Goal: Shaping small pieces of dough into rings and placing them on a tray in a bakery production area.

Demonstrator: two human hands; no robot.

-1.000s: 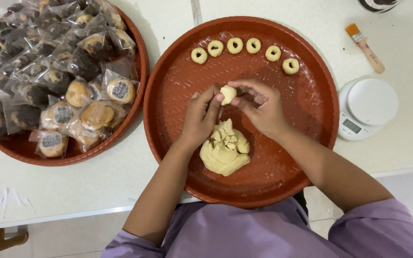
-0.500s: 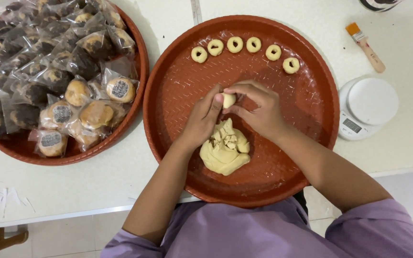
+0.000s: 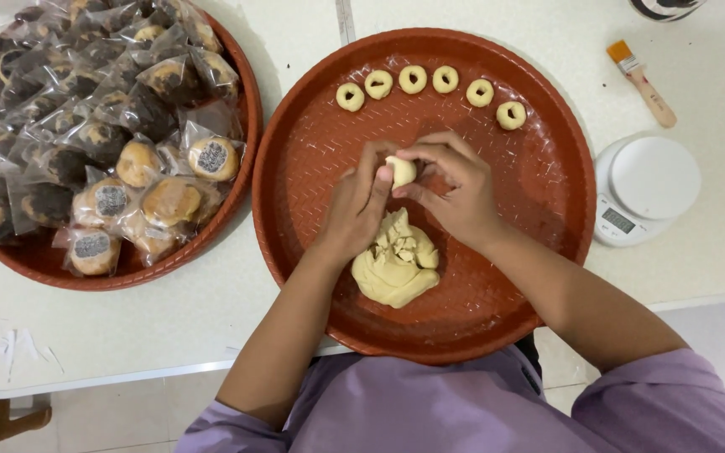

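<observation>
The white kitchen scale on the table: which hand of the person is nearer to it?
Right. The right hand is over the red tray, on the side toward the white kitchen scale; the left hand is farther away, beyond it.

dough ball (image 3: pixel 401 170) now pinched tighter between fingers

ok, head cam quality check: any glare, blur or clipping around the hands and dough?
Head view: soft, even overhead light, only faint shadows under the left hand and right hand. Dough ball and dough lump look sharp, no motion blur. Mild sheen on the red tray; stronger glare on the wrapped pastries. White table and scale near clipping.
</observation>
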